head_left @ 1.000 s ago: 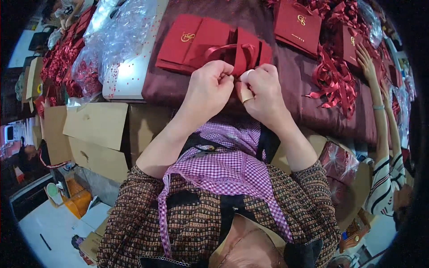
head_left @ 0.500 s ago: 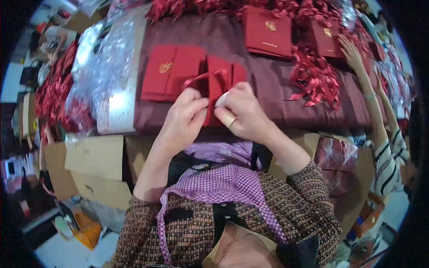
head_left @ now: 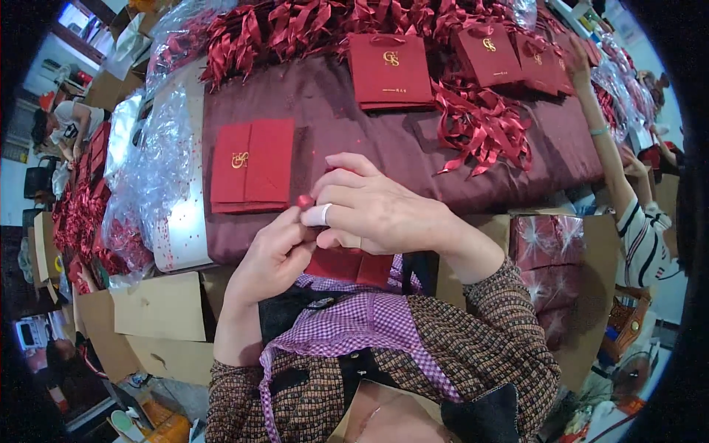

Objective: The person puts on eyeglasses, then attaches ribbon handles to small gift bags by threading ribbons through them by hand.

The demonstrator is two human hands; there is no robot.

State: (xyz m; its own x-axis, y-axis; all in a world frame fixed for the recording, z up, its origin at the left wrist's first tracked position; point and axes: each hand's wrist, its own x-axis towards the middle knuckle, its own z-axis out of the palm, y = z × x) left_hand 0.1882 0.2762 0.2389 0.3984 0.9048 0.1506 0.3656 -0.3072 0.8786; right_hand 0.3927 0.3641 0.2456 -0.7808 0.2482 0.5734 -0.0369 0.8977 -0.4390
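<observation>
Has the left hand (head_left: 273, 255) closed to a narrow pinch near the middle of the frame, seemingly on a bit of red ribbon (head_left: 305, 201) at the fingertips. Holds the right hand (head_left: 384, 214) across from the right of the frame, fingers curled, pointing left and meeting the left fingertips; cannot tell just how wide or on what, with the knuckles in the way. Has the red bag (head_left: 351, 267) below this meeting point and a little to its right, at lower centre, in front of the checked apron (head_left: 332, 321). Count the right hand as nearer, directly above the bag and hiding its upper part; place the left hand just off its left end. Read the visible strip as longer from left to right, dipping slightly rightward, with a crease crossing it. Cannot tell the whole bag's long axis or which way its mouth points. Find the flat red stack (head_left: 269, 166) left of centre on the dark tablecloth (head_left: 317, 96), apart from both hands, long axis running up the frame
</observation>
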